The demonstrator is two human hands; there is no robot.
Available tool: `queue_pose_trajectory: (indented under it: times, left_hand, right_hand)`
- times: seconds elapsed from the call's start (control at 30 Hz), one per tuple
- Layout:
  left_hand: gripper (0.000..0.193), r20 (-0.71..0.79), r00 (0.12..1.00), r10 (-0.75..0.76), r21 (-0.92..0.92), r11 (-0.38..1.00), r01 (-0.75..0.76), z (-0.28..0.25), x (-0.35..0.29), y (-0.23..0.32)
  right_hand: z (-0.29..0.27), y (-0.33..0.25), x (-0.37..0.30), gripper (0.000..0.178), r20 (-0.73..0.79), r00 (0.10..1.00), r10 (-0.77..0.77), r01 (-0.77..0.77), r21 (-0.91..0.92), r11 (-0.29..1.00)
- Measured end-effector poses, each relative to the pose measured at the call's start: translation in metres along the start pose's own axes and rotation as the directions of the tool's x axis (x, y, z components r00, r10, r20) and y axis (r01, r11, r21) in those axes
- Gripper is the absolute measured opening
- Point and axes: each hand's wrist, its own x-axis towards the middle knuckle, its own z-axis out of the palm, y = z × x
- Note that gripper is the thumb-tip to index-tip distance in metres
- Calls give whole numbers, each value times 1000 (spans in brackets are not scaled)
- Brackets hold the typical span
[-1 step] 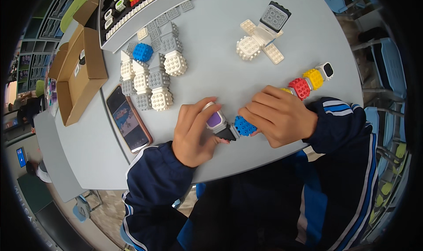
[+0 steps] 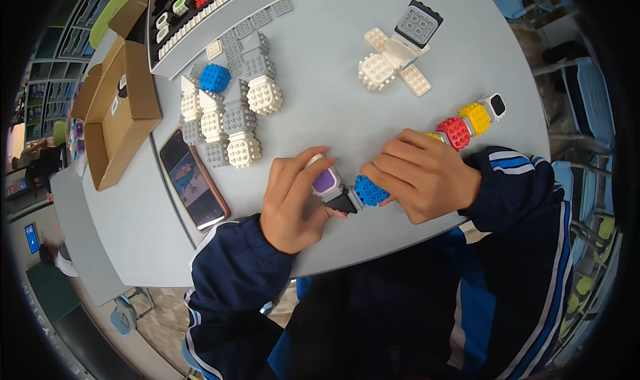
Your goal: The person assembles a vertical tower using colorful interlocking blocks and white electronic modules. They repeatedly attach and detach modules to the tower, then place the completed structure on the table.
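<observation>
My left hand (image 2: 291,199) pinches a white block with a purple face (image 2: 325,181) between thumb and fingers. A black wedge-shaped block (image 2: 344,202) joins it to a studded blue block (image 2: 371,191) through a grey connector. My right hand (image 2: 421,175) is closed round the blue block's right side, and its fingers hide part of it. Beyond that hand lies a row of joined blocks: a partly covered yellow one, a red block (image 2: 453,133), a yellow block (image 2: 475,119) and a white block with a black face (image 2: 494,106). Whether this row joins the blue block is hidden.
A phone (image 2: 193,180) lies left of my left hand. Behind it stand grey and white studded blocks (image 2: 240,118) with a loose blue block (image 2: 215,78). A white block figure (image 2: 377,71) stands far right. An open cardboard box (image 2: 127,127) and a block tray (image 2: 200,37) line the left.
</observation>
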Motion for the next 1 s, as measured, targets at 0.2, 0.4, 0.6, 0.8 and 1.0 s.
queue_pose_trajectory:
  times: [0.2,0.4,0.6,0.8,1.0]
  left_hand:
    - [60,-35,999,-18,39,999,20,3,4,-1]
    - [62,-37,999,-19,50,999,21,6,7,-1]
    - [69,-50,999,-9,10,1000,10,9,11,1]
    - [68,-99,995,-10,75,997,18,13,14,3]
    - [64,-133,990,38,75,997,-28,18,16,5]
  right_hand:
    - [8,3,2,38,-93,996,11,-13,-26,1000]
    - [9,2,4,38,-96,994,47,-50,-19,999]
    - [11,3,5,43,-148,987,63,-60,25,998]
    - [13,4,5,30,-161,985,64,-61,23,998]
    - [15,0,3,46,-203,977,71,-58,69,996]
